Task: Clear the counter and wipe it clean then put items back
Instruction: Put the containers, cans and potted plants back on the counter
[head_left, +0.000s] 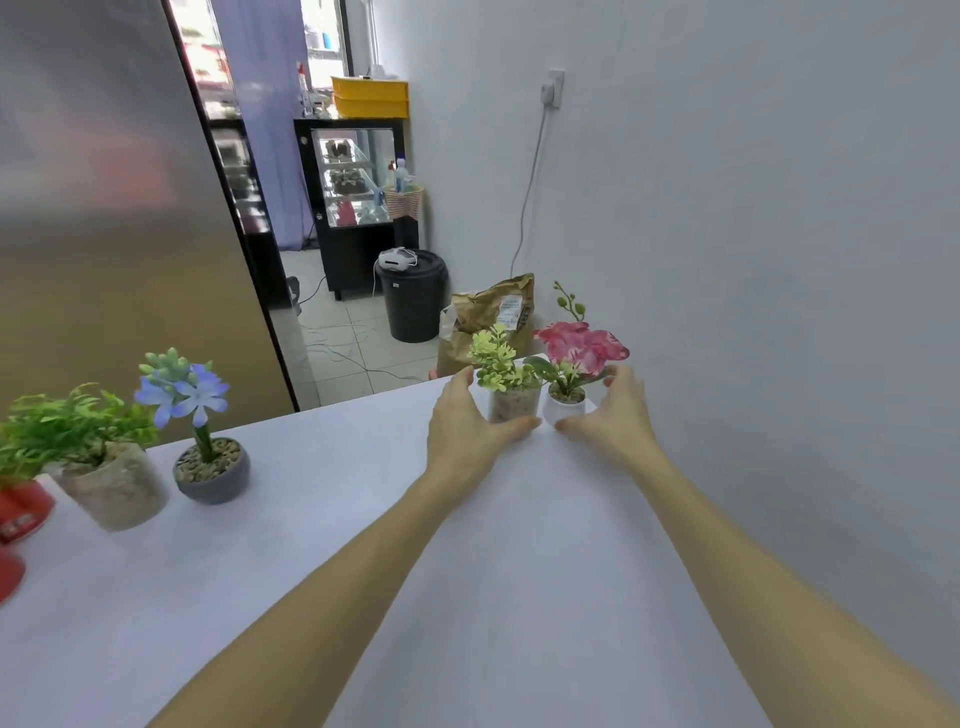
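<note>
Two small potted artificial plants stand side by side at the far end of the white counter (322, 519), close to the wall. My left hand (465, 423) wraps the yellow-green plant's pot (511, 405), thumb in front, fingers behind. My right hand (615, 415) cups the white pot (563, 409) of the pink flower (582, 345), with the thumb at its base and the fingers behind the petals. Both pots rest on the counter.
At the counter's left edge are a blue flower in a grey pot (213, 470), a green fern in a stone-look pot (111, 480) and red tins (21, 509). Beyond the far end are a brown paper bag (491, 312) and a black bin (413, 296).
</note>
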